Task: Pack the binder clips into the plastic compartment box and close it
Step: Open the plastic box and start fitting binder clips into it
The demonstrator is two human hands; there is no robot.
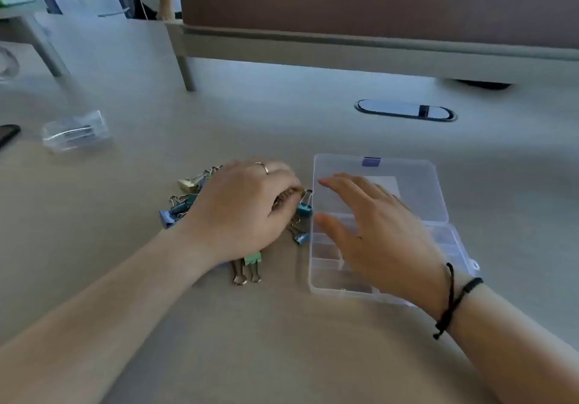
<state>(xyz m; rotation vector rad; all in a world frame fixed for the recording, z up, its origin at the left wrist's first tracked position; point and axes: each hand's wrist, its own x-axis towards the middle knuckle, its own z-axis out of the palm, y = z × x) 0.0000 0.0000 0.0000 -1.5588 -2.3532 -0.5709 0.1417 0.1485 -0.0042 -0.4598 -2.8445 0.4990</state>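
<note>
The left hand [241, 212] lies over a loose heap of binder clips [250, 265] on the worktop [282, 347], fingers curled down into the pile, apparently pinching some. Just beside it, the right hand [376, 231] hovers spread wide over the plastic compartment box [326, 275], fingers straight, holding nothing. The box lies open, its lid [416, 184] flat behind it. Bare worktop stretches in front and to the right. Farther left sits a small clear case [75, 131]; beyond, a cable port [405, 110].

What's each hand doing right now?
Left hand: fingers curled into the binder clips, gripping some.
Right hand: open, holding nothing, fingers spread over the open compartment box.
</note>
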